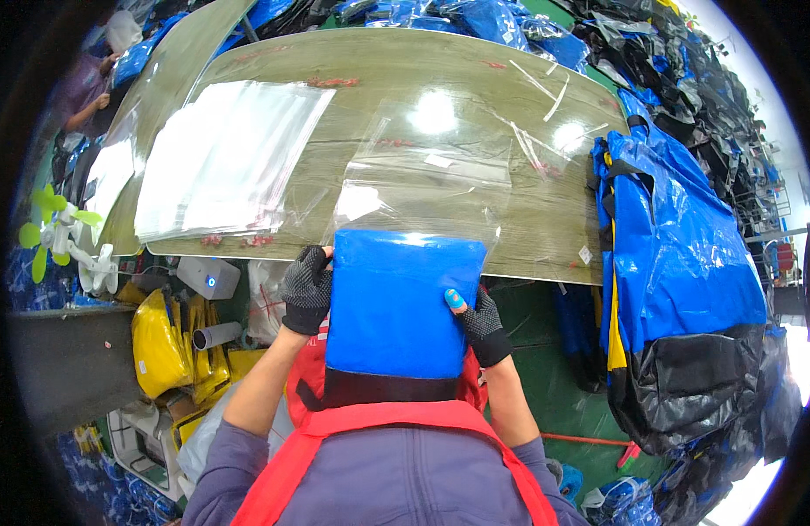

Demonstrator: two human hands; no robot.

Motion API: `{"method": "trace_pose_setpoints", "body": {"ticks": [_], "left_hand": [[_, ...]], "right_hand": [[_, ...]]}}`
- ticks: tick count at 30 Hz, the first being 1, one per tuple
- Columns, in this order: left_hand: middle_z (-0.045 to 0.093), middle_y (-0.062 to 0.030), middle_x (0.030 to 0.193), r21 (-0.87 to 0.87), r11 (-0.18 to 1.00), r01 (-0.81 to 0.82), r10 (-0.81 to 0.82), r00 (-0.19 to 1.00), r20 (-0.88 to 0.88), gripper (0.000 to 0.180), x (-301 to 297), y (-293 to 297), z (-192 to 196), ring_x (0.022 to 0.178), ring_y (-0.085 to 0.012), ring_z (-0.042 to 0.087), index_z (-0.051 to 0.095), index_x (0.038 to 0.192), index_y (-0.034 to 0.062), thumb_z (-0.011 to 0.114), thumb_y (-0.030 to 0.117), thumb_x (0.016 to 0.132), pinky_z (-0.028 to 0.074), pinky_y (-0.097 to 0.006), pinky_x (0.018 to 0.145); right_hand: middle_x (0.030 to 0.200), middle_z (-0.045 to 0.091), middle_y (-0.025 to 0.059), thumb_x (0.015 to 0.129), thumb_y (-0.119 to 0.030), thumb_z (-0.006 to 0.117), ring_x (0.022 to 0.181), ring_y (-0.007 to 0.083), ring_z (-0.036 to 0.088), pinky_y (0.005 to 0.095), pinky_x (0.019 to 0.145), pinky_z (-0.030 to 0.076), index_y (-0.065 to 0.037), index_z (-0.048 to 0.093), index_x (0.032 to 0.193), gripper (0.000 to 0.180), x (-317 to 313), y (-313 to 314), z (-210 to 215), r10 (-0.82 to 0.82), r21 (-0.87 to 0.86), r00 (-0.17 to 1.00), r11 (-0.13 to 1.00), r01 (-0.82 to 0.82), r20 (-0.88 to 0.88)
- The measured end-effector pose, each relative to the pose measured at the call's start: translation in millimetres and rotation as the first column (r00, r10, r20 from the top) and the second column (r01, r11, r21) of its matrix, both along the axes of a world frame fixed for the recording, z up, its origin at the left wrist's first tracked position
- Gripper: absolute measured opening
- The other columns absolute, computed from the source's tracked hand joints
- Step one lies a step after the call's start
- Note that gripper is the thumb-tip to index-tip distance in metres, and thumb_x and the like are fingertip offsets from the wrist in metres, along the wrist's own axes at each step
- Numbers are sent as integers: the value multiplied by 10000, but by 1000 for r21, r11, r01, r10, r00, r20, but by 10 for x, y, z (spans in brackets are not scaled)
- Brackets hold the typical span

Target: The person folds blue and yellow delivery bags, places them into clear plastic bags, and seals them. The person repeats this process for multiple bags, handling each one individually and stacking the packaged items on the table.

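Red apron strap point(383, 417) comes nearest. Overlapping the counter's point(549, 232) near edge, left hand point(307, 287) and right hand point(482, 323) pinch a folded blue-black bag's point(405, 307) sides; even tension should keep it flat.

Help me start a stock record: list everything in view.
Folded bag: one, blue-black, between hands
Plastic sleeves: uncounted, transparent, table centre
Plastic sheets: uncounted, whitish, table left
Tables: apparently two, olive-brown, ahead
Large bags: uncounted, blue-black, right
Bag heaps: uncounted, blue-black, top, right
Packets: several, yellow, lower left
Fan: one, green-white, left
Box: one, pale, left
Tube: one, grey, left
Co-worker: one, purple-topped, upper left
Apron: one, red, bottom
Left hand: one, black-gloved, folded bag's left edge
Right hand: one, black-gloved, folded bag's right edge
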State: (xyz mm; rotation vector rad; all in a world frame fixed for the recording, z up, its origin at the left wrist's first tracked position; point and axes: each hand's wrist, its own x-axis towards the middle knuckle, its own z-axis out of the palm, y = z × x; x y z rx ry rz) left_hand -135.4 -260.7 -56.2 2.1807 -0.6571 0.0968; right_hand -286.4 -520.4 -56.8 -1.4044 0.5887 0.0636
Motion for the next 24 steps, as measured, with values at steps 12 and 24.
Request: {"method": "trace_pose_setpoints", "body": {"ticks": [12,24], "left_hand": [[612,-49,1014,-344,904,-255,-127,607,-785,403,-7,190,-87,934,-164,565,565,1150,51,609,369,907,469,-312,851],[551,-182,1262,-324,946,-22,-269,508,-818,803,-882,311,448,1197,-260,510,389,1387,19,782,353,771,419,-385,1002]], "right_hand": [[896,667,51,865,-367,695,789,98,600,237,745,497,-9,627,1128,449,-158,-201,11,-113,59,984,993,106,136],[1216,568,218,746,-486,765,1121,286,563,390,960,458,69,339,1360,931,-714,486,313,-44,-104,999,994,44,4]]}}
